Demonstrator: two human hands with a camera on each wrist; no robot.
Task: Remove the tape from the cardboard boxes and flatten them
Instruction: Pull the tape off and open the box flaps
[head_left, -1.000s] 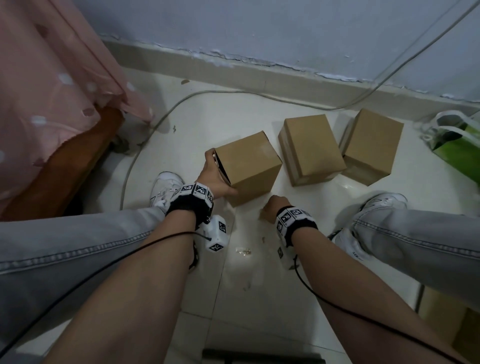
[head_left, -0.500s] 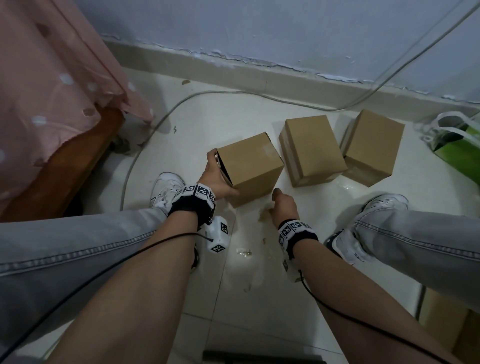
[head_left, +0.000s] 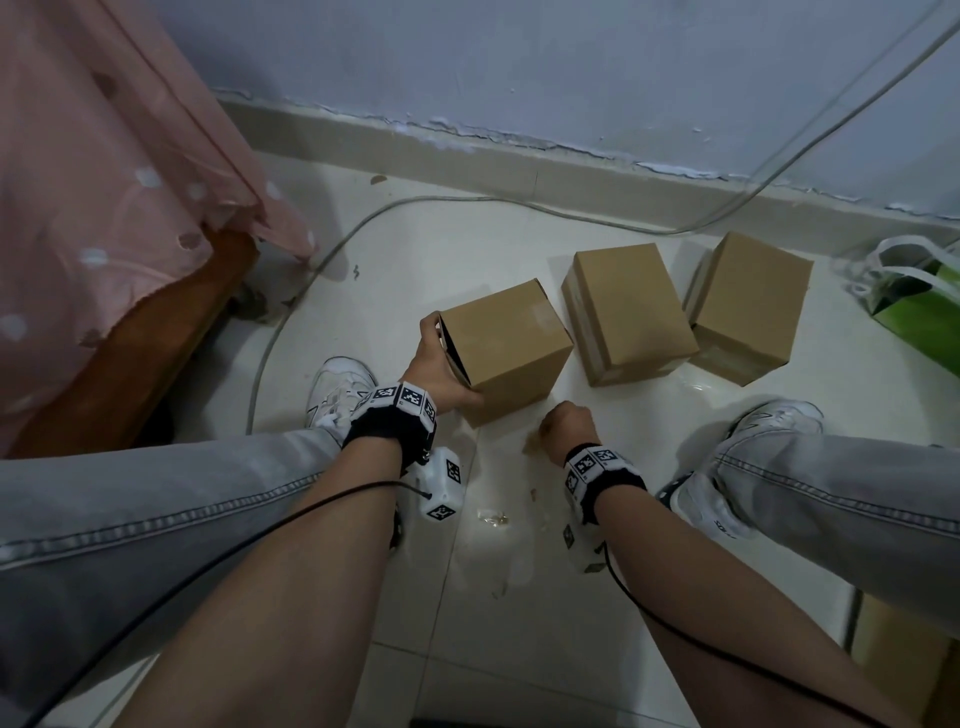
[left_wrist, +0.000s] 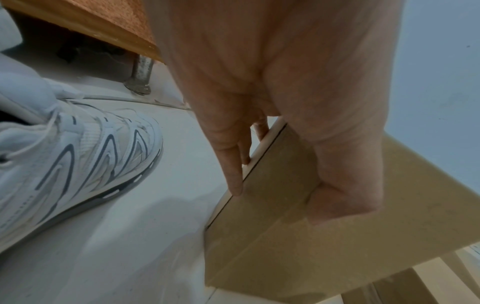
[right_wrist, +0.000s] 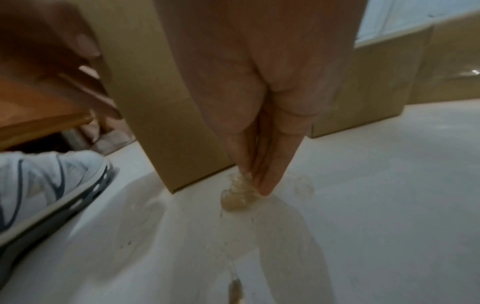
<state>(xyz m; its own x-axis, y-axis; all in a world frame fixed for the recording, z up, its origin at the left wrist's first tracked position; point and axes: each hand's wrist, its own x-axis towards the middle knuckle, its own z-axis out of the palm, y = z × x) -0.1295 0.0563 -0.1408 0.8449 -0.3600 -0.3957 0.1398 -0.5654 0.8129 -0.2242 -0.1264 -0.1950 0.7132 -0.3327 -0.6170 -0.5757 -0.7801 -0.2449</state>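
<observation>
Right hand (head_left: 566, 427) back, box (head_left: 506, 343) upright

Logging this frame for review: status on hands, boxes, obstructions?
Left hand grips near box at its open end. Right hand pinches crumpled tape wad at floor. Two boxes upright, untouched. Nothing blocking.

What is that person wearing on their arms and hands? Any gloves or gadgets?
No gloves or sleeves: both hands and forearms are bare. Each wrist carries a black band ringed with white squares printed with black code patterns. A small white camera block with the same markings hangs under the left wrist, and a thin black cable runs back along each forearm.
</observation>
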